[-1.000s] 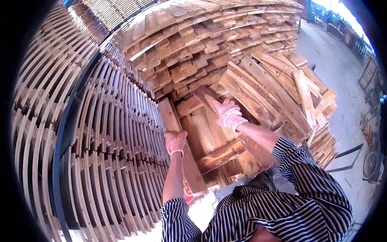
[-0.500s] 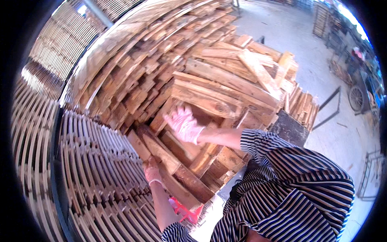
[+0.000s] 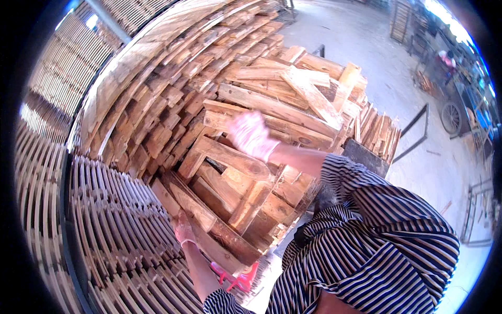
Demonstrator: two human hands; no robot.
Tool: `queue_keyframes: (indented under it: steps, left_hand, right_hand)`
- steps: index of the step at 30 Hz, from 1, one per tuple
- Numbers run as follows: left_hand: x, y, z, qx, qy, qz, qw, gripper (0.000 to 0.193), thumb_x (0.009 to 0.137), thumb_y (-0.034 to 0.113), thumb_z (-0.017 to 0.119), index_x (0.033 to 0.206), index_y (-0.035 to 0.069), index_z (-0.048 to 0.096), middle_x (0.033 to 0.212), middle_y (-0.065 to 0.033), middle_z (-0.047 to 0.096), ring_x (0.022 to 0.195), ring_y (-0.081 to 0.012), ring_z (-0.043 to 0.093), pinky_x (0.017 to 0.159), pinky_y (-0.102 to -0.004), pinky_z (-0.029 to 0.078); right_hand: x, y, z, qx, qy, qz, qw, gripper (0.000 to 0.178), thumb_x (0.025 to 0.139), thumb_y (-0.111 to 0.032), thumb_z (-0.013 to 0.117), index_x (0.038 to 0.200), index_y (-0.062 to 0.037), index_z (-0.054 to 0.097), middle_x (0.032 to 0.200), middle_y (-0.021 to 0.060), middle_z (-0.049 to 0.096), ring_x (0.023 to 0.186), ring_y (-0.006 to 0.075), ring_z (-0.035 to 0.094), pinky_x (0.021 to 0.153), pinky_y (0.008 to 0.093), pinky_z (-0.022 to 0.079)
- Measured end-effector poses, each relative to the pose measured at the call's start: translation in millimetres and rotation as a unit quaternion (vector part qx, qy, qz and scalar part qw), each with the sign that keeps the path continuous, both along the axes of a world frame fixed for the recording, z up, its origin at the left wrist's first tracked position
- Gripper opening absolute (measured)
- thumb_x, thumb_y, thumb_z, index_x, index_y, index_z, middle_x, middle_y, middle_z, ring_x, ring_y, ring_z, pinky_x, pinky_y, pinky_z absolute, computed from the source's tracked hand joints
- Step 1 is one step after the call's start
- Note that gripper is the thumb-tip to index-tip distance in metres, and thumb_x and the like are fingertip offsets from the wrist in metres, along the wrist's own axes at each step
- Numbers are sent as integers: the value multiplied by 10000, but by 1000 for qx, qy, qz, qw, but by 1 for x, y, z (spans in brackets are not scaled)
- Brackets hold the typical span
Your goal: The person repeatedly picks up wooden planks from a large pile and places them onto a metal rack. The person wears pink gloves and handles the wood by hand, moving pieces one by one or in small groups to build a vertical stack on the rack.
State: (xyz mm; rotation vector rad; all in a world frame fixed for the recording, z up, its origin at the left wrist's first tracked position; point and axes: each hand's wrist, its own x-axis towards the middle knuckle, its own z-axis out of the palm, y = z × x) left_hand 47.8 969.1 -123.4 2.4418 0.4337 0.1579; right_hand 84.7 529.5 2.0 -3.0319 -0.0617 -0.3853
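- Reaching forward from the lower edge with gloved left hand [image 3: 184, 230], touching the outer edge of one long plank [image 3: 220, 251] at the pile's left side; closed round it or not, cannot tell.
- Stretched leftward out of striped sleeve [image 3: 361, 180]: gloved right hand [image 3: 252, 137], above the pile, just beside one short board [image 3: 234, 158]; blurred, fingers apart or together, cannot tell. Hands counted: two.
- Under the long plank's near end: one red object [image 3: 243, 277], mostly hidden, kind unclear.
- Between the hands: short board lying crosswise, loose pieces in the gap below.
- Past right hand: heap of crossed boards [image 3: 280, 102], partly blocked by hand and forearm, too overlapped to count.
- Behind, one tall layered timber stack [image 3: 172, 78]; far left, slatted timber [image 3: 63, 65].
- Far right: one spoked wheel [image 3: 451, 116] beyond concrete floor [image 3: 361, 47].
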Motion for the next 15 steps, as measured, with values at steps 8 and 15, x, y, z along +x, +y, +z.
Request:
queue_keyframes:
  steps: [8,15]
  left_hand:
    - [9,-48,0,-123,-9,-13,992,499,964,360,501,1372,76,543,1325,-178,617,1208,-376,589,1017,-412,465]
    - [5,-1,-27,118,77,-69,988,567,947,442,511,1354,50,558,1278,-215,640,1149,-395,631,978,-445,497]
  right_hand:
    - [20,-118,-8,70,-9,-58,996,296,919,-290,593,986,-27,712,981,214,730,931,398,719,768,519,570]
    - [-5,-49,28,184,91,7,979,428,1018,-435,491,1193,-87,669,1183,199,698,1082,370,686,916,478,551]
